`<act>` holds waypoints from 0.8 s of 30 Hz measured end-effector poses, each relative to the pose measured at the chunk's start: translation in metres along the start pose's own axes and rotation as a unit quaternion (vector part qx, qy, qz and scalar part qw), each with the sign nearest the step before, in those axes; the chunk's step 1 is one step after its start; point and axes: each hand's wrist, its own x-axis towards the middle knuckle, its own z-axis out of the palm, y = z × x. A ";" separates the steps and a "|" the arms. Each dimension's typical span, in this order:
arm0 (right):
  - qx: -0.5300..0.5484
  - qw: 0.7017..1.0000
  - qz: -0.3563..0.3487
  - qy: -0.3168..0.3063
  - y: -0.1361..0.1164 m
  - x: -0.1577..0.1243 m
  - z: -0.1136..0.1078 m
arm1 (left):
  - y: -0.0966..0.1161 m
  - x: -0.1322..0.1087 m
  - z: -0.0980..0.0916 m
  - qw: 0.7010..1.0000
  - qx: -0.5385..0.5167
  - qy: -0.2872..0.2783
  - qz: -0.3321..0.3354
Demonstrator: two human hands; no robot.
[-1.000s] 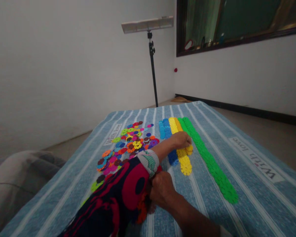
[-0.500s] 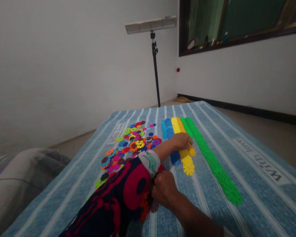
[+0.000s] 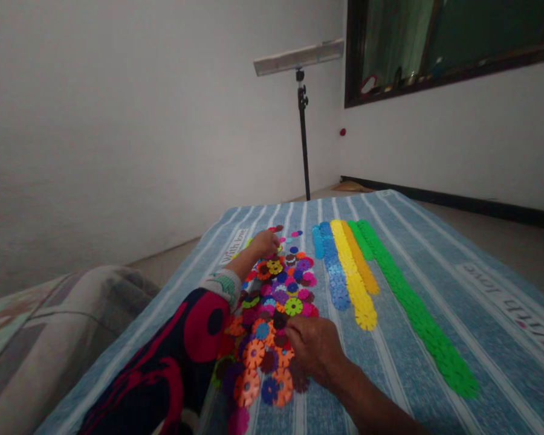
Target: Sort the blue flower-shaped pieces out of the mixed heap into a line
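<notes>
My left hand [image 3: 266, 243], in a navy and pink sleeve with a patterned cuff, reaches to the far part of a mixed pile of notched plastic discs [image 3: 281, 294]. Its fingers are bent down among them, and whatever they pinch is hidden. Nearer to me, my right hand [image 3: 316, 347] rests at the pile's right edge, fingers curled together beside dark and orange discs; what they hold does not show. Right of the pile, overlapping discs form rows by colour: light blue [image 3: 317, 243], blue [image 3: 336, 272], yellow [image 3: 357, 284], orange-yellow [image 3: 366, 275] and green [image 3: 424, 317].
A blue-and-white striped cloth [image 3: 435, 254] printed "With love" covers the table. Grey fabric [image 3: 104, 308], perhaps over a knee, lies at the left edge. Behind the table stand a lamp on a black pole [image 3: 304, 145], a wall and a window [image 3: 457, 42].
My left hand has moved left, from the orange-yellow row back to the far part of the pile. My right hand stays by the pile. The view has shifted slightly left.
</notes>
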 end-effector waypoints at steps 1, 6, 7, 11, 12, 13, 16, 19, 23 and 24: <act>0.000 1.000 -0.001 0.003 0.000 0.000 0.001 | -0.004 -0.001 0.004 1.000 0.006 -0.007 -0.003; 0.008 1.000 -0.013 0.017 0.002 -0.001 0.003 | 0.001 -0.002 0.019 0.999 0.033 -0.027 0.003; 0.007 1.000 -0.012 0.016 0.002 -0.001 0.002 | 0.004 -0.002 0.021 0.999 0.038 -0.032 0.002; 0.000 1.000 -0.003 0.007 0.001 -0.001 0.001 | 0.012 0.000 0.022 0.998 0.052 -0.046 -0.009; -0.001 1.000 -0.001 0.006 0.001 -0.001 0.000 | 0.012 0.000 0.022 0.997 0.055 -0.047 -0.010; -0.001 1.000 0.000 0.004 0.000 -0.001 0.000 | 0.012 0.000 0.022 0.997 0.057 -0.047 -0.011; 0.004 1.000 -0.001 0.003 -0.001 -0.001 -0.001 | 0.010 0.001 0.022 0.997 0.058 -0.044 -0.008; 0.005 1.000 -0.001 0.006 -0.001 0.000 -0.001 | 0.007 0.001 0.023 0.998 0.049 -0.035 0.003; 0.005 1.000 0.001 0.003 -0.001 -0.001 -0.002 | 0.001 0.001 0.026 0.999 0.014 -0.020 0.025; 0.005 1.000 0.000 0.003 -0.001 -0.001 -0.002 | -0.002 0.000 0.027 0.999 0.000 -0.018 0.033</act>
